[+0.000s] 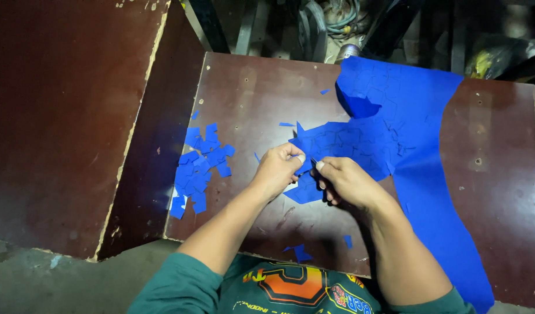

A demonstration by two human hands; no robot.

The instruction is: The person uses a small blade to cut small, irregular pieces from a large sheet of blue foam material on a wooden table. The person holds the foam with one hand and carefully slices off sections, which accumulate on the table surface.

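A large blue sheet [407, 128] with marked outlines lies across the dark brown board [250, 93], its lower part hanging over the near edge. My left hand [277, 170] pinches the sheet's cut edge at the middle of the board. My right hand [346, 181] sits right beside it, closed around a small dark cutting tool [311, 164] whose tip meets the sheet between my two thumbs. A pile of several small blue cut pieces [198, 168] lies to the left of my left hand.
A second, larger brown board [64, 116] lies at the left, overlapping lower. Loose blue scraps [299, 252] rest near the front edge. Cables and metal frames [331, 23] crowd the back. Grey floor [46, 279] shows at the lower left.
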